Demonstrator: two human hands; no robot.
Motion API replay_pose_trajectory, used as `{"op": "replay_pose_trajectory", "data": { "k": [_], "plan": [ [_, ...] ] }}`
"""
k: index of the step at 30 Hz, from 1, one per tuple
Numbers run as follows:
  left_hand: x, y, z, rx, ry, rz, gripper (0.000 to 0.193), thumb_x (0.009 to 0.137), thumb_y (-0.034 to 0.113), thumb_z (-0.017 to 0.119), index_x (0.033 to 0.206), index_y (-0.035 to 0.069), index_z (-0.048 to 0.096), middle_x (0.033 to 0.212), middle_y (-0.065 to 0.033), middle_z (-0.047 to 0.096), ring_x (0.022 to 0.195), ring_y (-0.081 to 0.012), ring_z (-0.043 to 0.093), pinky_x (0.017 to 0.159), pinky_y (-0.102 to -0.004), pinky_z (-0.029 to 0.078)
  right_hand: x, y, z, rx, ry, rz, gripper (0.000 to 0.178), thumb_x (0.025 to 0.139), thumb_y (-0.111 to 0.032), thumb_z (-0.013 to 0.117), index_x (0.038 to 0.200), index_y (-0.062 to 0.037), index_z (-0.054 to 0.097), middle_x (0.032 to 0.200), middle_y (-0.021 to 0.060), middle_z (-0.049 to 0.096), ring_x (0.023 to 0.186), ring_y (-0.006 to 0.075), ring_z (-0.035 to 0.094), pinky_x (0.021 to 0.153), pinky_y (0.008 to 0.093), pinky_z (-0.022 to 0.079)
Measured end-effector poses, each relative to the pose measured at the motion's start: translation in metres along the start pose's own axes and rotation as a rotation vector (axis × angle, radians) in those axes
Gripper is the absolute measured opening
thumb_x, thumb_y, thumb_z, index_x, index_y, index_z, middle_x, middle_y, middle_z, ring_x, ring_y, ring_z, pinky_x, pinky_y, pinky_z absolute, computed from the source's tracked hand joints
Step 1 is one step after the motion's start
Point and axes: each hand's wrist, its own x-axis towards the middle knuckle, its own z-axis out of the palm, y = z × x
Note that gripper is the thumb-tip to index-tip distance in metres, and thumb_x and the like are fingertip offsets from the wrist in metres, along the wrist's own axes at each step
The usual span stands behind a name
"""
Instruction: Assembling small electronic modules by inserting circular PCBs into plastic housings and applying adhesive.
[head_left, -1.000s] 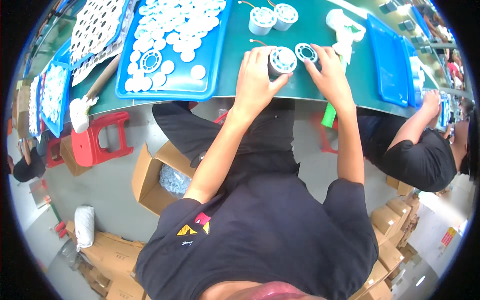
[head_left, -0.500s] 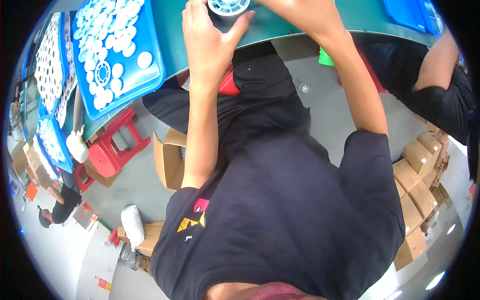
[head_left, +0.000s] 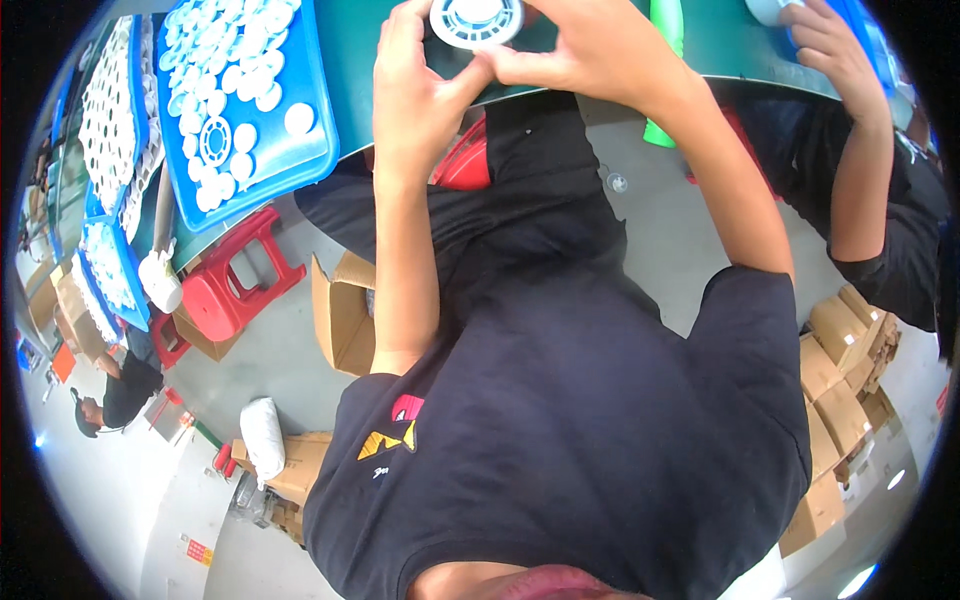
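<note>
Now the left hand (head_left: 412, 105) and right hand (head_left: 590, 55) both grasp the white slotted disc (head_left: 477, 22) over the worktop (head_left: 350, 70), thumbs meeting nearside, presumably to steady it from both flanks.

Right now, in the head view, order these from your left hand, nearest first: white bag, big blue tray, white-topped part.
1. White-topped part: at the left hand.
2. Big blue tray: left, on the table.
3. White bag: lower left.
</note>
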Motion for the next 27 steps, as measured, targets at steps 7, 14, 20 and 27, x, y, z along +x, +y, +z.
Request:
{"op": "replay_pose_trajectory", "data": {
  "k": [7,14,20,27],
  "plan": [
    [-0.002,-0.012,0.006,0.076,0.026,0.139,0.06,0.075,0.015,0.085,0.129,0.004,0.062,0.123,-0.0154,0.067,0.117,-0.0357,0.062,0.104,-0.044,0.047,-0.016,-0.004,0.002,0.021,-0.035,0.258,0.054,0.086,-0.019,0.083,0.133,-0.0007,0.065,0.123,0.0151,0.063,0.1,0.029,0.067,0.086,0.0378,0.057],
    [-0.007,-0.006,-0.005,0.08,-0.017,0.115,0.061,0.077,0.011,0.083,0.132,0.002,0.06,0.125,-0.0172,0.065,0.119,-0.0347,0.061,0.106,-0.0424,0.047,-0.005,-0.002,0.007,0.011,-0.073,0.192,0.06,0.081,-0.019,0.085,0.133,0.0016,0.064,0.12,0.0145,0.061,0.094,0.0247,0.069,0.082,0.0346,0.058],
    [-0.005,-0.007,-0.006,0.058,-0.022,0.119,0.059,0.077,0.015,0.082,0.131,0.003,0.061,0.124,-0.016,0.066,0.12,-0.036,0.06,0.107,-0.0437,0.045,-0.007,-0.007,0.009,0.033,-0.083,0.251,0.06,0.079,-0.014,0.088,0.133,0.0007,0.066,0.121,0.0116,0.062,0.086,0.0181,0.064,0.076,0.0309,0.056],
    [-0.008,-0.011,-0.003,0.031,-0.005,0.143,0.058,0.076,0.017,0.081,0.128,0.004,0.06,0.123,-0.0161,0.065,0.119,-0.0363,0.059,0.107,-0.0454,0.044,-0.015,-0.01,0.018,0.118,-0.001,0.347,0.061,0.078,-0.011,0.091,0.132,0.002,0.065,0.12,0.0118,0.062,0.088,0.0164,0.067,0.074,0.0292,0.057]
  ]
}}
